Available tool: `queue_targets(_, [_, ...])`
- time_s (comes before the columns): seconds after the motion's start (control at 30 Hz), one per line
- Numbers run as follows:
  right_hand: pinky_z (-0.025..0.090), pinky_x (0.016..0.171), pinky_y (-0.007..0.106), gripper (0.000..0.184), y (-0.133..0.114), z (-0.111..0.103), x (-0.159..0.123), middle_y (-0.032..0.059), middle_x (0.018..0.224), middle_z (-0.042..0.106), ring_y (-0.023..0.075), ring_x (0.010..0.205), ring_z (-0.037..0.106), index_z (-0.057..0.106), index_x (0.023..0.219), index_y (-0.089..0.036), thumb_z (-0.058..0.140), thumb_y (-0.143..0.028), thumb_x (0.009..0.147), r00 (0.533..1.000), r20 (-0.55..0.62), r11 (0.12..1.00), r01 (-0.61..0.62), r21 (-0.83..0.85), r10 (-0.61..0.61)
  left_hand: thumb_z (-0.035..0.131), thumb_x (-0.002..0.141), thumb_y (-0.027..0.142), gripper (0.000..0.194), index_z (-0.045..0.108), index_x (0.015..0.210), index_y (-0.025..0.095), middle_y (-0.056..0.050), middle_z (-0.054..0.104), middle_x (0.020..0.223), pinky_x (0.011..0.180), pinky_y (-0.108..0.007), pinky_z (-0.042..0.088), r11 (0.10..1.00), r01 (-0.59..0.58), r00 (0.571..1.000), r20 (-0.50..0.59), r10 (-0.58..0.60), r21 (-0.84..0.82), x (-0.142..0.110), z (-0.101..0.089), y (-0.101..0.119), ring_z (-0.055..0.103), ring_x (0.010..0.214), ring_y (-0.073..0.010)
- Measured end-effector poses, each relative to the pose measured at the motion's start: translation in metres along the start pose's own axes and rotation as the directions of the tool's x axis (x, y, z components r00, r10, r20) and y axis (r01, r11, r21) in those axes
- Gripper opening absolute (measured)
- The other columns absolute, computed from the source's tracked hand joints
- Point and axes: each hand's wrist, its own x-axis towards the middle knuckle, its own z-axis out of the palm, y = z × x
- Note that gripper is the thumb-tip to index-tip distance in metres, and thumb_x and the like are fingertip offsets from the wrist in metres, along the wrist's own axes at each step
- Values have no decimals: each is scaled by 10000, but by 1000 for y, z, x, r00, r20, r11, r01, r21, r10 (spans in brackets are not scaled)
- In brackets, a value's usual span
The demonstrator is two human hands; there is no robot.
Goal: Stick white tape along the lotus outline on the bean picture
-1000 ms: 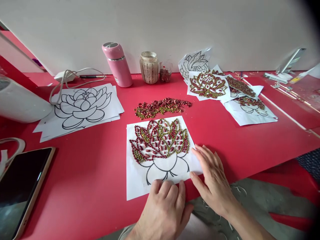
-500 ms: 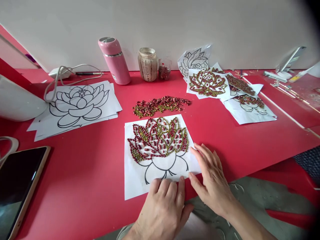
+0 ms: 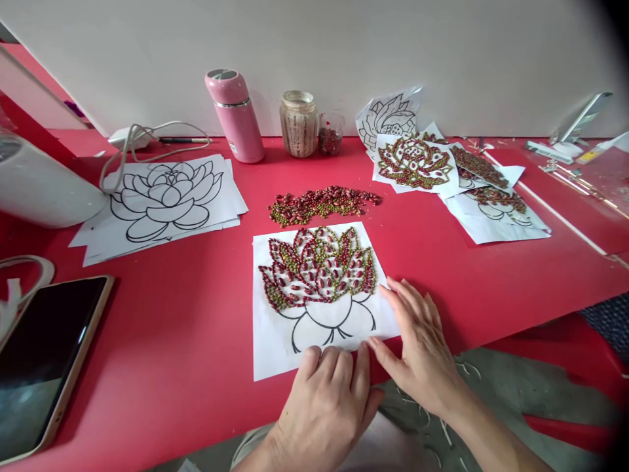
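A sheet of white paper (image 3: pixel 269 347) with a lotus outline lies before me on the red table. Red and green beans cover its upper petals, while the lower petals are bare line drawing. My left hand (image 3: pixel 327 393) rests at the sheet's bottom edge with fingers curled down; its fingertips are turned out of sight, so anything in them is hidden. Fingers apart, my right hand (image 3: pixel 417 334) touches the sheet's right edge and lower right corner and holds nothing. Beyond the sheet is a loose pile of mixed beans (image 3: pixel 319 204).
Lotus drawings (image 3: pixel 170 203) lie to the left, near a phone (image 3: pixel 49 367). A pink flask (image 3: pixel 236 118), a glass jar (image 3: pixel 299 124) and a small cup of beans (image 3: pixel 330 134) stand at the back wall. Bean-covered sheets (image 3: pixel 415 164) overlap at the right.
The whole view has shifted slightly, so the table's things appear further right. Both hands keep nearly the same place at the sheet.
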Motion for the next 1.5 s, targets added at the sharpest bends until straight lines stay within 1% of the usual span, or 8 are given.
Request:
queue_targets(0.2, [230,1017,521,524,1,2,0,107,1355,348,281,1265,273,294,1325,-170,386,-386,857,1000,-24,1000,-1,-2,1,431,845,392,387,521,1115,130,-30,564,757,637,-359,289,992,126,992,-24,-126,23,-3,1,10,501,684,-177])
queue_targets(0.47, [235,1007,534,539,1,3,1,118,1344,362,293,1253,292,299,1322,-170,419,-380,840,999,-47,999,24,36,-23,409,852,420,410,497,1157,160,-22,565,770,621,-357,287,991,133,991,4,-133,13,-4,1,11,493,689,-173])
queue_targets(0.63, [228,1008,550,472,2,1,1,104,1320,392,287,1242,312,343,1283,-193,440,-301,834,993,-114,990,-3,138,19,499,815,333,267,578,964,127,-17,588,738,692,-395,316,995,96,981,-167,-101,-40,-8,3,10,489,679,-170])
queue_targets(0.77, [324,988,461,383,3,-4,-2,103,1266,436,249,1211,362,398,1227,-199,452,-239,850,961,-260,921,17,388,92,564,769,230,102,590,812,141,2,594,697,721,-387,325,988,90,950,-286,-123,-125,-20,4,11,483,673,-152])
queue_targets(0.87, [406,907,384,372,1,-9,-7,112,1182,474,226,1094,462,421,1200,-182,491,-209,836,938,-328,908,36,417,113,571,762,210,109,604,842,143,-11,618,735,747,-386,326,982,121,927,-336,-165,-148,-27,5,14,506,741,-173])
queue_targets(1.03, [448,667,242,141,-7,-15,-7,17,821,549,123,706,547,504,985,-199,483,-171,849,992,-107,902,102,420,-62,538,790,258,233,603,975,131,-37,627,810,778,-390,325,973,200,919,-323,-227,-116,-23,5,18,506,808,-200])
queue_targets(1.27, [404,601,220,137,-15,-22,11,-19,749,533,113,657,526,464,810,-201,477,-68,777,977,180,937,47,346,-115,527,787,231,258,589,1000,102,-33,572,747,679,-350,348,975,192,946,-245,-214,-108,-8,6,12,461,706,-172])
queue_targets(1.5, [390,576,212,147,-17,-24,16,-36,706,524,108,618,500,458,788,-209,483,-66,764,961,265,959,-1,285,-77,543,769,217,245,595,980,104,-31,561,735,608,-337,358,974,185,949,-233,-212,-130,-6,5,9,442,674,-168])
